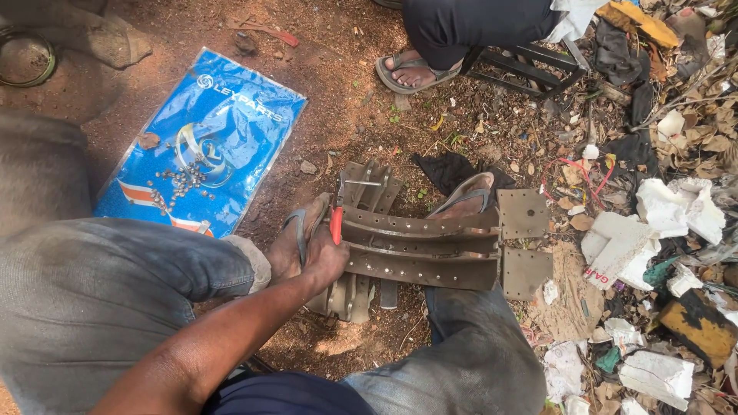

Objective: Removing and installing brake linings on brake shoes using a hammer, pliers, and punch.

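My left hand (327, 257) is clenched around a red-handled tool (336, 224) beside the curved metal brake shoe (419, 246), blue packet (204, 142) further left.

1. Bare reddish-brown dirt ground (346, 100) carries all items.
2. Flat blue plastic bag (204, 138) lies at left, small metal rivets (177, 184) scattered on it.
3. Curved grey metal brake shoes (419, 250) lie at centre.
4. White paper scraps (676, 211) and dry leaves (715, 123) lie at right.

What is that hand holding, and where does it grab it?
One hand, which one cannot be told, holds a red-handled tool by its handle, pressed against the curved metal brake shoes on the ground. The tool's working end is hidden.
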